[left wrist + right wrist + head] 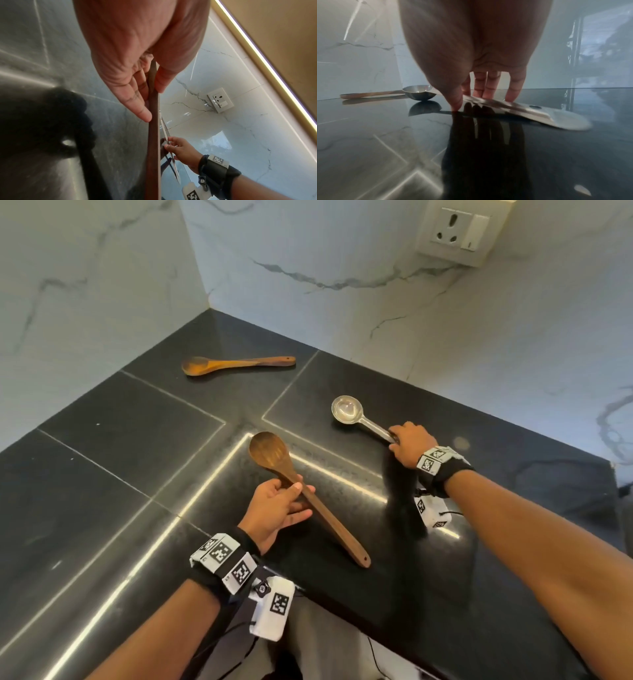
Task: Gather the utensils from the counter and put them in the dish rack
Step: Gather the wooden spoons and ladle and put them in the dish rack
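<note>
Steel ladle (356, 417) flat on black counter (120, 440), handle under right hand (409, 448), fingertips (511, 98) curling round it. Better pinched at both handle edges before lifting, against slipping. Large wooden spoon (294, 484) gripped by left hand (277, 508); small wooden spoon (236, 364) far back, untouched.

counter (113, 440): glossy black stone slabs with thin pale seams and bright streaks of reflected light
walls (342, 244): white marble look with grey veining
large wooden spoon (274, 460): dark brown with streaky grain in the bowl, middle of the frame
small wooden spoon (219, 365): orange-brown bowl, handle darkening to brown at its end, upper left of the frame
metal ladle (346, 409): shiny silver, right of centre
socket plate (457, 231): cream-white, upper right of the frame
wrist bands (224, 559): black straps carrying white blocks printed with black-and-white square code patterns
light strip (267, 65): glowing white line along a tan-gold edge, right side of the left wrist view
</note>
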